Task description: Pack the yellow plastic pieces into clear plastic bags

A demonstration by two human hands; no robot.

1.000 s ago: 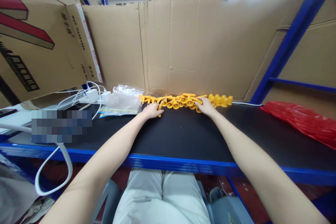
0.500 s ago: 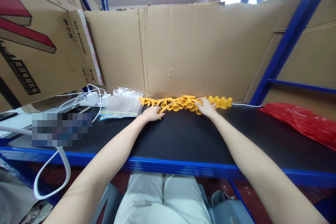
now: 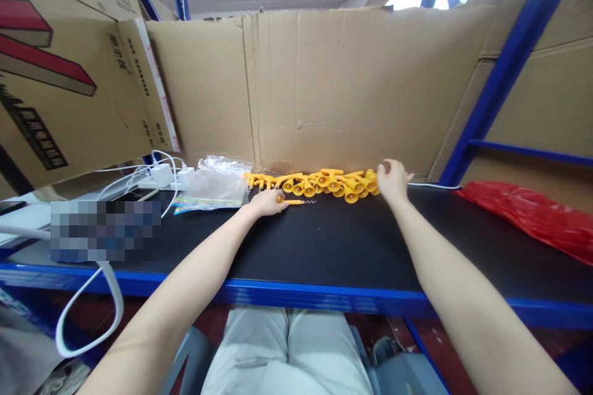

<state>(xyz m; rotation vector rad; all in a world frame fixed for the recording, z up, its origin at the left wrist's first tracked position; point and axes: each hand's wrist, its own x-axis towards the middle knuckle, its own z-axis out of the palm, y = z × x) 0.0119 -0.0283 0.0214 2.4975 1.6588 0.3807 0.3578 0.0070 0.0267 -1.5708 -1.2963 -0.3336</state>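
My left hand (image 3: 269,202) is closed round the handle of a yellow corkscrew (image 3: 294,202), low over the black tabletop. Its twisted yellow shaft and thin metal spiral point right. Behind it lies a row of similar yellow corkscrews (image 3: 264,180) with T-shaped handles. Several yellow bell-shaped cups (image 3: 351,196) lie to the right, their round mouths facing me. At the right end of this row, my right hand (image 3: 393,184) has its fingers bent round the yellow cups there and hides most of them. Its fingertips are partly hidden.
A clear plastic bag (image 3: 217,182) lies left of the corkscrews, near white plugs and cables (image 3: 161,174). A red plastic bag (image 3: 528,213) is on the right. Cardboard (image 3: 352,92) stands behind the black tabletop (image 3: 324,247), which has a blue front edge (image 3: 315,295).
My right hand has moved right, from the middle cups to the row's right end. The corkscrew in my left hand has swung from a slant to nearly level, its spiral now showing.
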